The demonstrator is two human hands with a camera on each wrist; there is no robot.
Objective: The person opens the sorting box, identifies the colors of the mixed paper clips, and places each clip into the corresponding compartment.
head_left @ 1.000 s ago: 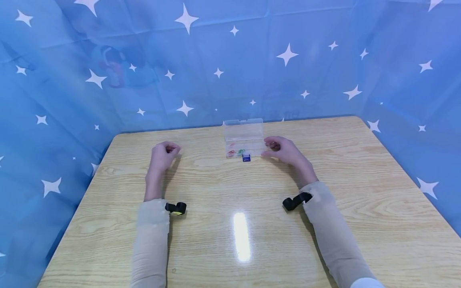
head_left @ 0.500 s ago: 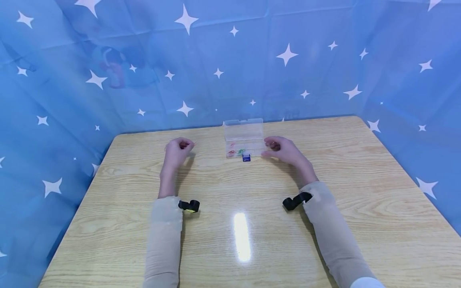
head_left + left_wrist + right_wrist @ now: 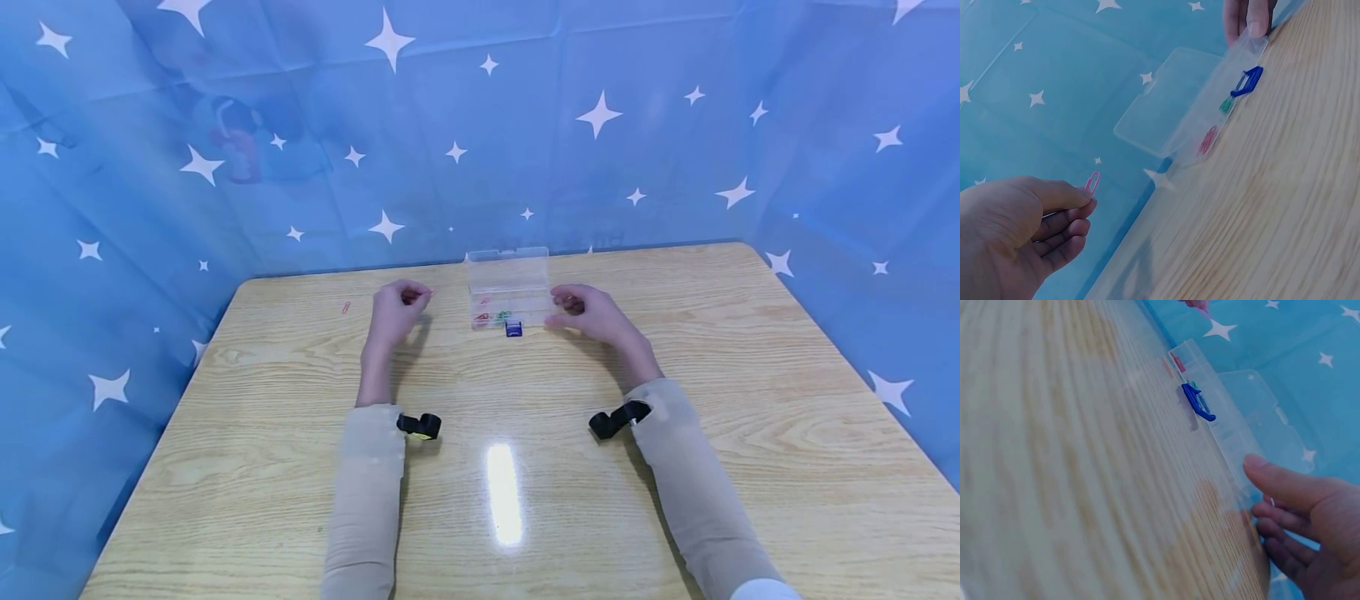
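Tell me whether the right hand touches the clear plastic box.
Touching: the left wrist view shows the right hand's fingertips against the clear plastic box at its end.

Head view: from above and behind the forearms, facing forward and down over the whole wooden table [image 3: 525, 467] to the starred blue backdrop [image 3: 480, 125], fairly far from the clear plastic box [image 3: 507, 287] at the far edge. Left wrist view: low over the tabletop, close behind the left hand [image 3: 1016, 237], facing across to the box [image 3: 1179, 112] and its blue clip [image 3: 1247, 81]. Right wrist view: equally low and close, behind the right hand [image 3: 1307, 525], facing the opposite way toward the same box [image 3: 1235, 419] and blue clip [image 3: 1197, 403], shared by all three views.
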